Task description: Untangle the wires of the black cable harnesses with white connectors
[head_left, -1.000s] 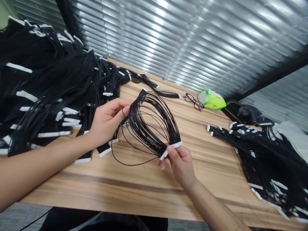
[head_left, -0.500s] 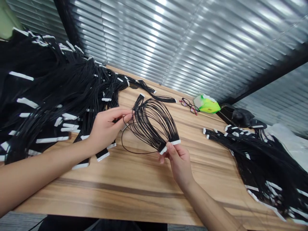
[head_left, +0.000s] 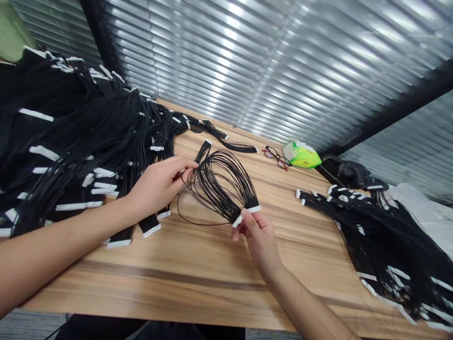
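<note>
Here's the bare left forearm (head_left: 60, 236) running into the left hand (head_left: 157, 189), the right forearm (head_left: 304, 302) and right hand (head_left: 260, 245) just as bare, and dark clothing (head_left: 99, 328) along the bottom edge!

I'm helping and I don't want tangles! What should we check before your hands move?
Right hand pinching the white connector: ok.
Left hand holding the black wires: ok.
Thin wire loop hanging loose from the bundle: not ok.
Far white connector touching the table: cannot tell.
Eyeglasses away from the held wires: ok.
</note>
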Available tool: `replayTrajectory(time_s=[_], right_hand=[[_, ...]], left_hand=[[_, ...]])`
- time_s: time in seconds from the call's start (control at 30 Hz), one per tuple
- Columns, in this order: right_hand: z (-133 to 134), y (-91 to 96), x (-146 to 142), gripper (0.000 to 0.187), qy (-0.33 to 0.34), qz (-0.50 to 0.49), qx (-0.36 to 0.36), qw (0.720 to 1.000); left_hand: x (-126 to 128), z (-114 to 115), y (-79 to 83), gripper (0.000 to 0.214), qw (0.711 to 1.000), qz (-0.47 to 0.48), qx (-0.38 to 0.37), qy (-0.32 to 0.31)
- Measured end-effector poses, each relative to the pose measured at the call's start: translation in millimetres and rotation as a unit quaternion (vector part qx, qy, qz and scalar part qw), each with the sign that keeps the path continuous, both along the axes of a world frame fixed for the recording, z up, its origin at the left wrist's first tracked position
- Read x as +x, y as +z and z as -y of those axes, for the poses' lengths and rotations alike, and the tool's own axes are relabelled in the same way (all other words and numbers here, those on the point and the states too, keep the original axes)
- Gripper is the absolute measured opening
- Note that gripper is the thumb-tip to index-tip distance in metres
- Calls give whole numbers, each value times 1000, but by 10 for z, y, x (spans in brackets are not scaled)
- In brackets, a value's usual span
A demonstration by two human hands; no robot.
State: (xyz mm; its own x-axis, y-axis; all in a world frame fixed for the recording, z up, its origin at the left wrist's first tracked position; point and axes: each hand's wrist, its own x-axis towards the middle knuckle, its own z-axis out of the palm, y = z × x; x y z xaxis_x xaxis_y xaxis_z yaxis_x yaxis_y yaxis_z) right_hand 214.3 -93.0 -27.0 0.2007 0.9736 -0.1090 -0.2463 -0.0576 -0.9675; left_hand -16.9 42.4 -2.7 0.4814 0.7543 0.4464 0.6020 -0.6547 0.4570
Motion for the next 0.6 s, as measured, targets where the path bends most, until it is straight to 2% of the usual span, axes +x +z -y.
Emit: replayTrajectory(time_s=[0.1,0.2,0.23,0.43,0.6], right_hand=[[10,-4,-11,50,16,-14,-14,1000],[1,-1,-3,50,-18,-20,-15,1000],[-8,-1,4,50,-27,-18,-13,999],[-30,-3,11,52,-32,-2,0,999],[18,18,-24,50,25,12,-2,1000]], left_hand=[[-44,16,78,31,996,35,88,-6],[-84,20,113,26,982,-8,187,-18],[-84,24,107,27,980,-24,197,-23],[12,59,-7,38,994,-68,70,-45],[40,36,-17,38,993,-76,27,-81]])
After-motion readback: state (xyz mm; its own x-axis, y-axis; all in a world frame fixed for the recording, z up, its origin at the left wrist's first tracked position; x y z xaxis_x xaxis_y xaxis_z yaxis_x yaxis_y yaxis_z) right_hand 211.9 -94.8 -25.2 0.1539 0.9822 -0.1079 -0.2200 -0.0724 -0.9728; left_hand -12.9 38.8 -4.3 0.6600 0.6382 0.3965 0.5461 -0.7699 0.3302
